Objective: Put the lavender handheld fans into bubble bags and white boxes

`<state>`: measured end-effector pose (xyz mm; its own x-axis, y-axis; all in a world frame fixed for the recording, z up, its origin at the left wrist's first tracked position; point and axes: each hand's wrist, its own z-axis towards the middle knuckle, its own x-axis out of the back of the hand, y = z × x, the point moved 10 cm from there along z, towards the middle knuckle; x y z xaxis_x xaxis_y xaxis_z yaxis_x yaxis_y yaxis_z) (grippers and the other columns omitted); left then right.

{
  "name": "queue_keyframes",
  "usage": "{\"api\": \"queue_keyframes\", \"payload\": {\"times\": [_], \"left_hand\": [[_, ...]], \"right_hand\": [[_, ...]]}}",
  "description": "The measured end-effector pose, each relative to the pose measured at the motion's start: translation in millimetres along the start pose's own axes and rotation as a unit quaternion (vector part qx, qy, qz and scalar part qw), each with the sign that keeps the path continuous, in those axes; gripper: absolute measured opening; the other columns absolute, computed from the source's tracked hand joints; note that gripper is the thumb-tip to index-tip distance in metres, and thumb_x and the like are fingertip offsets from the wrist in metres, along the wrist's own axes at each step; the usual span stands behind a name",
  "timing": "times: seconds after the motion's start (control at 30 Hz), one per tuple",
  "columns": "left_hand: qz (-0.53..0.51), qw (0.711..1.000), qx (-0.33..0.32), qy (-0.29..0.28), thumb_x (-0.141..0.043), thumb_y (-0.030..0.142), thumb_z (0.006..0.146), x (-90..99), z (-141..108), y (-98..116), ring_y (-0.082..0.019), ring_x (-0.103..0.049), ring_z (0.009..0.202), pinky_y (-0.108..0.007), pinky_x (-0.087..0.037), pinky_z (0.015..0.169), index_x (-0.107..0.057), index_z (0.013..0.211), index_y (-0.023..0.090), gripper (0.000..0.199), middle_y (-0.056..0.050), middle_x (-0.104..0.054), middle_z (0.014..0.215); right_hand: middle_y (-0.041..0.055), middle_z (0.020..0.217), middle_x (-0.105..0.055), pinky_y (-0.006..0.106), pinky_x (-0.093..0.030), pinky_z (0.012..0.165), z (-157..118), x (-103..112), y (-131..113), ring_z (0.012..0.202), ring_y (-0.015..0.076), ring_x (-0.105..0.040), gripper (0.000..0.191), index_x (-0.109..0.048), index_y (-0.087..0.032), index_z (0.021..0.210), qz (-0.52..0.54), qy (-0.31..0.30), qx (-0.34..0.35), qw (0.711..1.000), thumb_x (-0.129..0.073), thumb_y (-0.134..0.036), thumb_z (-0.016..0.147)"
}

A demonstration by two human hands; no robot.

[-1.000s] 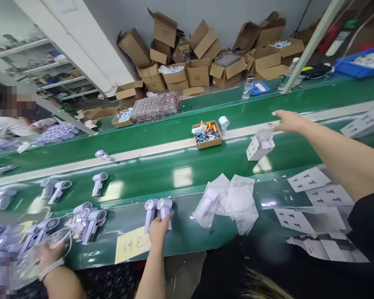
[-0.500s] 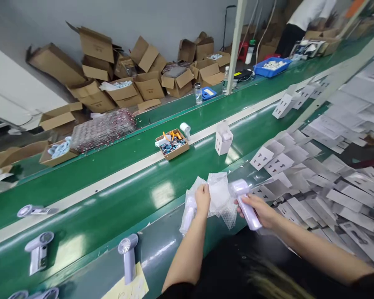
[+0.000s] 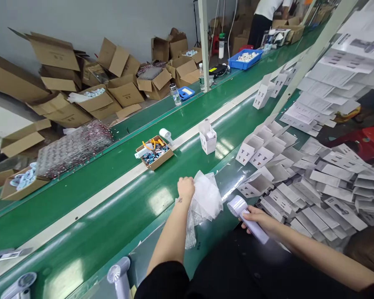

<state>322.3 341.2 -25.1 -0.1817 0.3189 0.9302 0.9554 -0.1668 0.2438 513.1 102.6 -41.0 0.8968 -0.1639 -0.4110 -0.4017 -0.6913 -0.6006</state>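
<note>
My right hand [image 3: 255, 220] is closed around the handle of a pale purple handheld fan [image 3: 252, 222], its round head pointing up and to the left. My left hand [image 3: 186, 188] is curled at the left edge of several crumpled translucent bubble-wrap bags [image 3: 207, 197]; the fingertips are hidden behind the fist. One bag hangs down beside my left wrist. The bags lie near the green bench's front edge, apart from the fan. Another purple handheld fan [image 3: 120, 278] stands at the lower left.
Open white boxes [image 3: 257, 182] crowd the right side. On the green conveyor stand a white box [image 3: 208, 139] and a small carton [image 3: 162, 160] with orange-handled pliers. More fans [image 3: 20, 286] are at far left. Cardboard cartons [image 3: 124, 91] line the wall. A person [image 3: 264, 18] bends at the back.
My view has swung to the right. My right hand has drawn the fan away from the bags. The purple item seen in a bag beside my left hand no longer shows.
</note>
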Motion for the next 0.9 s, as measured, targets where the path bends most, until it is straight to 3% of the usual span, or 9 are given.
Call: {"api": "queue_keyframes", "payload": {"times": [0.1, 0.2, 0.3, 0.37, 0.43, 0.6, 0.73, 0.8, 0.9], "left_hand": [[0.018, 0.999, -0.022, 0.037, -0.045, 0.021, 0.086, 6.7, -9.1, 16.5, -0.029, -0.039, 0.116, -0.042, -0.033, 0.093, -0.058, 0.108, 0.016, 0.025, -0.015, -0.051, 0.119], [-0.019, 0.996, -0.084, -0.009, -0.049, 0.032, 0.086, -37.3, -49.9, 51.3, -0.025, -0.046, 0.106, -0.035, -0.037, 0.088, -0.054, 0.106, 0.015, 0.026, -0.013, -0.053, 0.110], [-0.030, 0.991, -0.087, -0.097, -0.059, 0.033, 0.079, -96.8, -92.0, 61.4, -0.026, -0.049, 0.104, -0.033, -0.040, 0.085, -0.055, 0.105, 0.013, 0.032, -0.013, -0.054, 0.109], [-0.049, 0.989, -0.085, -0.114, -0.052, 0.022, 0.082, -116.2, -102.5, 55.7, -0.026, -0.050, 0.106, -0.034, -0.039, 0.089, -0.058, 0.102, 0.013, 0.023, -0.014, -0.057, 0.109], [-0.094, 0.986, -0.082, -0.111, -0.044, 0.017, 0.085, -119.5, -98.2, 44.9, -0.024, -0.053, 0.105, -0.034, -0.038, 0.092, -0.062, 0.101, 0.014, 0.024, -0.013, -0.061, 0.106], [-0.142, 0.982, -0.074, -0.103, -0.042, 0.015, 0.086, -98.3, -77.4, 20.9, -0.019, -0.059, 0.101, -0.027, -0.040, 0.091, -0.064, 0.107, 0.019, 0.031, -0.009, -0.066, 0.107], [-0.201, 0.977, -0.065, -0.003, -0.038, 0.011, 0.084, -49.5, -83.4, 19.4, -0.020, -0.058, 0.100, -0.030, -0.041, 0.090, -0.059, 0.117, 0.015, 0.039, -0.012, -0.063, 0.104], [-0.288, 0.955, -0.036, 0.062, -0.040, 0.018, 0.086, -20.3, -93.2, 17.0, -0.019, -0.058, 0.095, -0.030, -0.043, 0.086, -0.063, 0.107, 0.015, 0.031, -0.010, -0.064, 0.098], [-0.441, 0.892, 0.042, 0.086, -0.045, 0.034, 0.086, 2.1, -110.4, 10.3, -0.018, -0.059, 0.078, -0.027, -0.045, 0.072, -0.065, 0.090, 0.016, 0.028, -0.005, -0.065, 0.083]], "right_hand": [[0.0019, 0.082, -0.059, 0.024, -0.051, 0.050, 11.8, 5.3, 7.7, 0.066, 0.0143, -0.063, 0.043, -0.044, -0.021, 0.105, 0.008, 0.032, -0.007, 0.999, -0.069, -0.035, 0.073], [0.0017, 0.085, -0.060, 0.025, -0.052, 0.050, 18.1, 14.2, 12.2, 0.067, 0.0145, -0.064, 0.049, -0.039, -0.024, 0.110, 0.016, 0.064, -0.007, 0.998, -0.069, -0.037, 0.073], [0.0023, 0.087, -0.061, 0.025, -0.053, 0.052, 20.3, 17.2, 9.7, 0.071, 0.0151, -0.064, 0.049, -0.038, -0.024, 0.109, 0.016, 0.055, -0.003, 0.998, -0.069, -0.038, 0.074], [0.0016, 0.087, -0.060, 0.025, -0.053, 0.052, 21.3, 14.1, 5.0, 0.075, 0.0159, -0.063, 0.047, -0.039, -0.025, 0.106, 0.017, 0.034, 0.002, 0.999, -0.069, -0.038, 0.073], [0.0007, 0.088, -0.058, 0.026, -0.054, 0.052, 22.9, 7.2, -0.9, 0.078, 0.0167, -0.062, 0.045, -0.042, -0.024, 0.103, 0.020, 0.010, 0.011, 1.000, -0.070, -0.037, 0.071], [0.0016, 0.090, -0.056, 0.028, -0.054, 0.051, 27.2, -18.1, -12.0, 0.077, 0.0169, -0.059, 0.044, -0.049, -0.022, 0.105, 0.043, -0.077, 0.017, 0.996, -0.071, -0.033, 0.068], [0.0028, 0.090, -0.057, 0.029, -0.054, 0.054, 27.3, -26.0, -17.5, 0.081, 0.0176, -0.060, 0.040, -0.052, -0.020, 0.103, 0.111, -0.107, -0.006, 0.988, -0.070, -0.028, 0.069], [0.0031, 0.087, -0.058, 0.028, -0.054, 0.055, 26.0, -30.7, -19.4, 0.079, 0.0173, -0.061, 0.038, -0.052, -0.019, 0.101, 0.136, -0.117, -0.020, 0.984, -0.069, -0.027, 0.068], [0.0044, 0.080, -0.061, 0.028, -0.054, 0.053, 20.8, -52.7, -26.4, 0.072, 0.0174, -0.062, 0.039, -0.052, -0.016, 0.094, 0.148, -0.179, -0.018, 0.973, -0.072, -0.029, 0.063]]}}
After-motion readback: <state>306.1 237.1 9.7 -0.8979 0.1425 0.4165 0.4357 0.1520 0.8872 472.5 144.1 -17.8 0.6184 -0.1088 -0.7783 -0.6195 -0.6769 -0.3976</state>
